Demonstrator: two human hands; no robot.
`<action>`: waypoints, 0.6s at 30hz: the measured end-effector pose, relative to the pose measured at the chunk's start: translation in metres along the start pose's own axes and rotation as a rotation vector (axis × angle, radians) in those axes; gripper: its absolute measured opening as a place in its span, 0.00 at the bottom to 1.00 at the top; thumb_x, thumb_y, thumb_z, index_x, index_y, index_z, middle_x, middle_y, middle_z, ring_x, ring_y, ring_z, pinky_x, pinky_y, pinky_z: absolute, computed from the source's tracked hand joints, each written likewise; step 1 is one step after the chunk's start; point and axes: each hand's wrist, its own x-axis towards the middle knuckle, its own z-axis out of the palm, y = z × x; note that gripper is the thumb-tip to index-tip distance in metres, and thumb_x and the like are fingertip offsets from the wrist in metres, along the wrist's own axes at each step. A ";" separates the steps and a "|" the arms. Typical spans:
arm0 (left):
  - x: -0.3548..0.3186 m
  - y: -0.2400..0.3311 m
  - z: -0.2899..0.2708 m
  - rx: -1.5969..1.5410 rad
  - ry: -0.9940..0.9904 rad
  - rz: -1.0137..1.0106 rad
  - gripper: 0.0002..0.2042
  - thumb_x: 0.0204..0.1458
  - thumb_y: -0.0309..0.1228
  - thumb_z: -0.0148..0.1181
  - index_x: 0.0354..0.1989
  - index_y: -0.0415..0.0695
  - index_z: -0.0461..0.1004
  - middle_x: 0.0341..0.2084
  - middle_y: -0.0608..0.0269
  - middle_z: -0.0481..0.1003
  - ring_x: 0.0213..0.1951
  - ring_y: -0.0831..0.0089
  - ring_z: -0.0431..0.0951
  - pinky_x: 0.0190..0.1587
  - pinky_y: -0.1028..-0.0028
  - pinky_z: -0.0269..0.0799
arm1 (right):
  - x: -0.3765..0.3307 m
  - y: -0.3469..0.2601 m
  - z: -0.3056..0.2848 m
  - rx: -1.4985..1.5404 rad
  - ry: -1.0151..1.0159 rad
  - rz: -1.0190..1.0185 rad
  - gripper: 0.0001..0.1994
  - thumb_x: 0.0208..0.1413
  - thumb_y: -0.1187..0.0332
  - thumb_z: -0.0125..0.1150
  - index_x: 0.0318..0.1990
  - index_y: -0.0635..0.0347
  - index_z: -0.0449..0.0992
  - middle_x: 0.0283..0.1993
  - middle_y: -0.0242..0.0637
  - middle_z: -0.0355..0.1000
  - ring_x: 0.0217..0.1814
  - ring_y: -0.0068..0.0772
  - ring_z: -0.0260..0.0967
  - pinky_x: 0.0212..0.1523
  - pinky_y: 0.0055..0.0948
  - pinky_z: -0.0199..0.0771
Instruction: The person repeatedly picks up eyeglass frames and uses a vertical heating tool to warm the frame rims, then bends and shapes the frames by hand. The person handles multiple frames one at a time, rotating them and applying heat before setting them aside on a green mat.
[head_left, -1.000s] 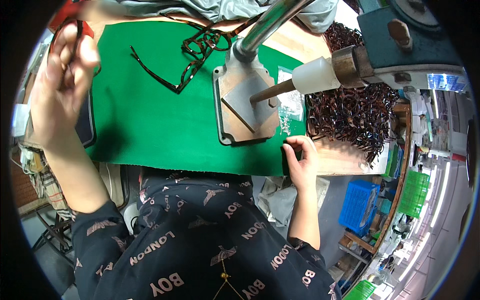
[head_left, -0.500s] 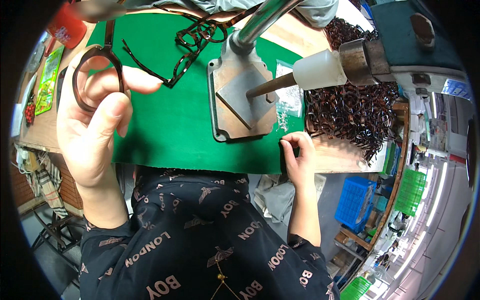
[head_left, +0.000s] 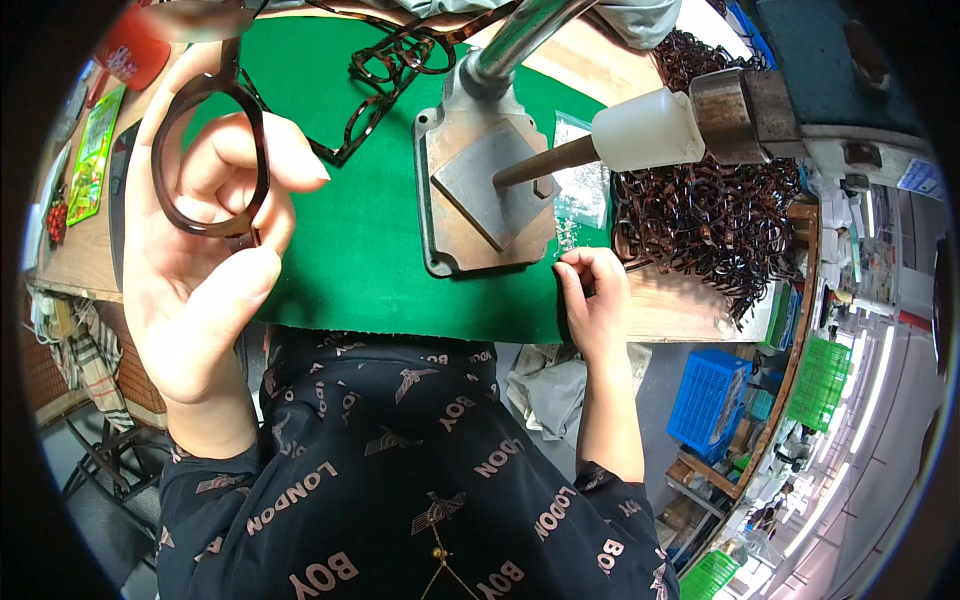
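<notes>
From the head view, my left hand point(head_left: 205, 240) is raised close to my face at about ten o'clock, thumb and fingers pinched on a dark tortoiseshell glasses frame point(head_left: 205, 150); I judge I am checking one rim of it, so this looks like the inspecting step; my right hand point(head_left: 592, 300) rests at four o'clock from the metal stand point(head_left: 487, 190), fingers curled together on the near edge of the green mat point(head_left: 370, 260), just beside a small clear bag point(head_left: 583, 190); whether it grips anything I cannot tell; more frames point(head_left: 385, 65) lie at twelve o'clock on the mat, and a heap of brown frame parts point(head_left: 705, 215) sits at three o'clock. The next move, I reckon, calls for turning the frame without knocking the rod with the white tip point(head_left: 640, 130); open room lies on the bare mat between my hands; the table edge runs close to my lap.
</notes>
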 end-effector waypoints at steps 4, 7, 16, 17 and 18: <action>0.000 0.001 0.001 0.000 0.014 -0.015 0.43 0.40 0.36 0.60 0.64 0.35 0.43 0.36 0.55 0.65 0.22 0.81 0.57 0.24 0.86 0.52 | -0.007 0.006 -0.002 0.194 0.050 0.036 0.05 0.46 0.78 0.61 0.31 0.63 0.71 0.29 0.38 0.67 0.29 0.33 0.66 0.33 0.27 0.67; 0.002 0.002 0.002 -0.012 -0.003 -0.020 0.43 0.40 0.35 0.60 0.64 0.35 0.42 0.37 0.55 0.65 0.22 0.81 0.58 0.24 0.86 0.52 | -0.009 0.005 -0.005 0.089 0.014 -0.018 0.06 0.45 0.78 0.61 0.30 0.63 0.71 0.29 0.38 0.67 0.31 0.35 0.66 0.33 0.28 0.67; -0.002 -0.001 0.004 -0.058 -0.006 -0.037 0.43 0.40 0.32 0.59 0.64 0.36 0.42 0.37 0.54 0.65 0.23 0.81 0.59 0.25 0.86 0.53 | -0.004 0.001 0.001 -0.013 0.010 -0.055 0.04 0.45 0.78 0.61 0.28 0.63 0.71 0.27 0.39 0.67 0.29 0.37 0.65 0.33 0.30 0.65; -0.002 -0.001 0.004 -0.061 -0.005 -0.040 0.43 0.40 0.32 0.59 0.65 0.36 0.42 0.37 0.54 0.65 0.23 0.81 0.58 0.24 0.86 0.53 | -0.004 0.002 -0.001 0.005 -0.002 -0.041 0.04 0.45 0.78 0.60 0.29 0.63 0.71 0.27 0.39 0.68 0.29 0.36 0.65 0.32 0.29 0.66; -0.002 -0.001 0.005 -0.064 -0.004 -0.043 0.43 0.40 0.32 0.59 0.65 0.36 0.42 0.37 0.54 0.65 0.23 0.81 0.58 0.24 0.86 0.53 | -0.004 0.002 -0.002 0.045 -0.002 -0.008 0.04 0.46 0.78 0.60 0.29 0.63 0.71 0.28 0.38 0.68 0.29 0.34 0.65 0.32 0.28 0.66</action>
